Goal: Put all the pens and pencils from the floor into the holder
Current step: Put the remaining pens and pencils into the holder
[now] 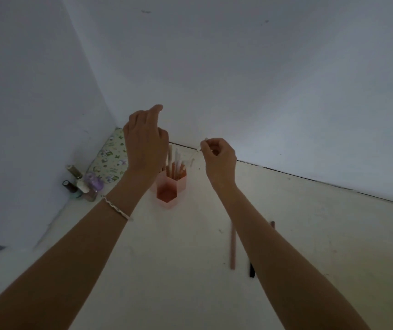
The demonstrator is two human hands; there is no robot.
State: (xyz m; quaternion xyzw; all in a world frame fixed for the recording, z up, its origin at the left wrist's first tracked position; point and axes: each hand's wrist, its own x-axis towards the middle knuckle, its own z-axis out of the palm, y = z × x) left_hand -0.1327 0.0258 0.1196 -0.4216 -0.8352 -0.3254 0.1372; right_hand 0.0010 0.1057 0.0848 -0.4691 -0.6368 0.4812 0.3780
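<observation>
A pink hexagonal holder [170,186] stands on the pale floor near the wall, with several pens upright in its back compartments. My right hand [218,158] hovers just right of and above it, pinching a thin white pen [201,145] by its top end; the pen slants down toward the holder. My left hand [144,141] is raised above the holder's left side, fingers loosely curled, holding nothing I can see. A pink pencil [232,246] lies on the floor by my right forearm. A dark pen [252,270] and another brownish one [272,224] peek out beside that arm.
A floral pouch [109,158] lies in the corner at left, with several small nail-polish bottles [81,184] in front of it. White walls meet the floor behind the holder.
</observation>
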